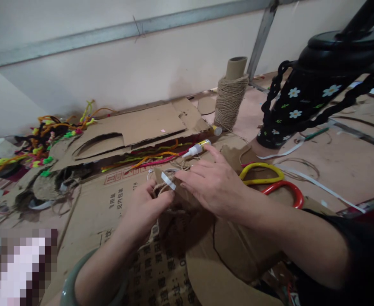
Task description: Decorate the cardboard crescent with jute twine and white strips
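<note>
In the head view, my left hand (151, 202) is closed on a small cardboard piece (159, 175) with twine around it and a white strip (168, 180) across it. My right hand (210, 180) bends over the piece's right side, its thumb and some fingers closed at the twine and cardboard. What exactly those fingertips hold is hidden. Its index finger points out to a small white glue bottle (197, 148) and touches or nearly touches its base. Printed cardboard (94, 208) lies under both hands.
A twine spool (231, 100) stands behind, left of a black flowered bottle (289, 95). Scissors with yellow and red handles (297, 193) lie beside my right forearm. Colourful pipe cleaners (51, 131) are heaped at the left, near cut cardboard (151, 123).
</note>
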`<state>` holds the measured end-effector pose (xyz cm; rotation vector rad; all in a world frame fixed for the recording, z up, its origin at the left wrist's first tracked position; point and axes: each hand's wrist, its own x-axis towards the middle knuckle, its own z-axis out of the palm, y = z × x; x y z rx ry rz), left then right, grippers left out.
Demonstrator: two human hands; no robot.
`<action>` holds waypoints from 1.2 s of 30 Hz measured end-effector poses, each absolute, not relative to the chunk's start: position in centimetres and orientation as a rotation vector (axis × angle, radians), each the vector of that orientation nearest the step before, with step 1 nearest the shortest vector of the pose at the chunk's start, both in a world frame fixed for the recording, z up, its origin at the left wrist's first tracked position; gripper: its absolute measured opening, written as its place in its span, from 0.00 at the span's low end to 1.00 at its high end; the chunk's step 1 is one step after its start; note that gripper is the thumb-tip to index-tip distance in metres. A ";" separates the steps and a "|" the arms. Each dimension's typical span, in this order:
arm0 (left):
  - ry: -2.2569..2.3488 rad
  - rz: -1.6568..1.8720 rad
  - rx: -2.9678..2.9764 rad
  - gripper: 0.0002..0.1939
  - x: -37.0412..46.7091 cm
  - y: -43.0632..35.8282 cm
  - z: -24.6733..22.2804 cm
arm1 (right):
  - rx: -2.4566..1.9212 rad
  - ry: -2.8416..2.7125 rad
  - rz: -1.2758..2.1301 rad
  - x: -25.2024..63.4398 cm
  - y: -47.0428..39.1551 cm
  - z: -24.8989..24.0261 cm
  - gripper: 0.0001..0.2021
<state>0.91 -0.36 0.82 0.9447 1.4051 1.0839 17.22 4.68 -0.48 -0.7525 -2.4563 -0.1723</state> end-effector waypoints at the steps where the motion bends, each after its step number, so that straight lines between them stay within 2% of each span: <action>1: 1.400 1.093 0.940 0.07 0.9 -0.4 0.8 | -0.747 -2.458 -0.169 17.2 4.6 -0.4 0.11; 15: 1.341 1.080 0.990 0.03 0.5 -0.3 0.9 | -0.784 -2.464 0.020 17.5 5.5 -0.2 0.11; 21: 1.347 1.093 0.969 0.04 0.6 -0.3 0.7 | -0.779 -2.428 0.102 17.4 5.7 -0.2 0.12; 36: 1.490 1.032 1.219 0.08 0.2 -0.7 -0.7 | -0.791 -2.365 0.212 17.3 5.4 0.1 0.09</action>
